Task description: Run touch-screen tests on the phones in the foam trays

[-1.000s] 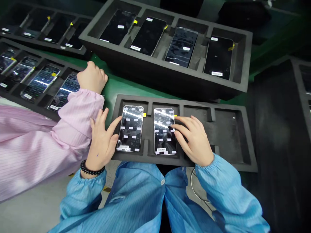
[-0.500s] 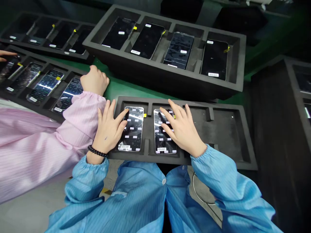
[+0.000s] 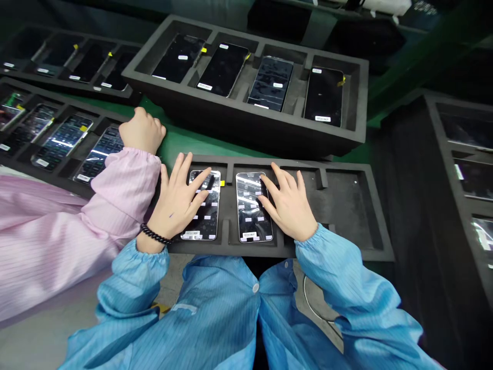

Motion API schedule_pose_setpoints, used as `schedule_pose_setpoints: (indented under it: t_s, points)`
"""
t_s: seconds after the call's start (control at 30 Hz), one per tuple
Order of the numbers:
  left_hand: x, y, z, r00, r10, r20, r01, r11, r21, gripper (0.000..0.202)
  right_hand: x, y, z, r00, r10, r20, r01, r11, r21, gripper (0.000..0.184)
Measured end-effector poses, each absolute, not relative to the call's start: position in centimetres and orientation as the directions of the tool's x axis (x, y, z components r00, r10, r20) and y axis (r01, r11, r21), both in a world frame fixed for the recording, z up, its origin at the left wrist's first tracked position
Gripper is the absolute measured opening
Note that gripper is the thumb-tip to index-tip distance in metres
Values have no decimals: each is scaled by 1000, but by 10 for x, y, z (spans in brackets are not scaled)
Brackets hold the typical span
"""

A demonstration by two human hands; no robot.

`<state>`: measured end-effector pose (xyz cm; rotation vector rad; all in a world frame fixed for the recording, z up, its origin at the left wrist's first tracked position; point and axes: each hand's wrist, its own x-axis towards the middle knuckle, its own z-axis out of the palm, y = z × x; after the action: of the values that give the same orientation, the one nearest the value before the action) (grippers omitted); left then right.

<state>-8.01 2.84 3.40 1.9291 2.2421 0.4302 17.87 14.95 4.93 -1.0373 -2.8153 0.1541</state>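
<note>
A black foam tray point(image 3: 346, 210) lies in front of me with two phones in its left slots. My left hand point(image 3: 177, 203) rests flat and open, fingers spread, on the left phone point(image 3: 204, 216). My right hand point(image 3: 288, 203) lies open with its fingers stretched over the right phone point(image 3: 248, 213), whose screen carries small white stickers. The tray's two right slots hold nothing. A black bead bracelet sits on my left wrist.
A co-worker's pink sleeve point(image 3: 77, 226) and closed hand point(image 3: 141, 131) reach in from the left, beside a tray of phones point(image 3: 57, 139). Behind stands a raised tray point(image 3: 246, 118) with several dark phones. More trays lie far left and at the right edge point(image 3: 462, 169).
Both my hands slid up and onto the phones: the left from the tray's left edge onto the left phone, the right further over the right phone. The view shifted slightly.
</note>
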Motion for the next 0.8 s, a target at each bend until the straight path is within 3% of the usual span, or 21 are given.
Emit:
schedule_pose_setpoints:
  t_s: [0.17,0.37,0.63,0.8]
  points:
    - [-77,33,33,-77,997,13,951,69,301,59,184,140,55,-766,621,168,599,784,-164,41]
    - [-78,15,39,-169,979,115,934,121,337,58,184,133,54,-813,566,134,546,823,-160,38]
    - [-76,-25,32,-257,966,2,906,240,348,54,175,130,50,-865,491,103,471,866,-169,41]
    - [-74,-25,31,-230,970,81,911,186,369,55,181,126,57,-860,489,145,457,865,-205,41]
